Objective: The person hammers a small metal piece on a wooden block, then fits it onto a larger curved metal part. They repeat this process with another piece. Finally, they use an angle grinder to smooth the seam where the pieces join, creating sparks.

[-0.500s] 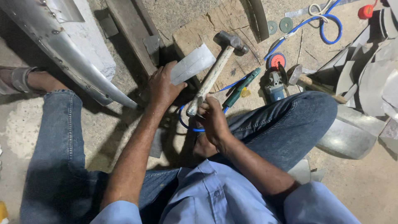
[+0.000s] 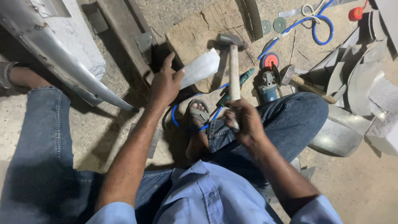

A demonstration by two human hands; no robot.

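Note:
My left hand (image 2: 165, 85) pinches a small bent piece of sheet metal (image 2: 201, 68) by its near edge and holds it on a worn wooden block (image 2: 199, 31). A hammer (image 2: 233, 68) with a pale wooden handle is gripped low on the handle by my right hand (image 2: 244, 120). Its steel head (image 2: 230, 39) hangs over the block, just right of the metal piece. I sit on the concrete floor in jeans, and my sandalled foot (image 2: 198, 114) lies between my two hands.
An angle grinder (image 2: 268, 85) with a red disc, a teal-handled tool (image 2: 238, 83) and a blue hose (image 2: 319, 25) lie right of the block. Cut metal sheets (image 2: 360, 83) pile at the right. A long curved metal panel (image 2: 62, 62) crosses the upper left.
My right hand has swung the hammer from a slant to nearly upright, its head lower over the block. My hands have drawn apart, uncovering my foot.

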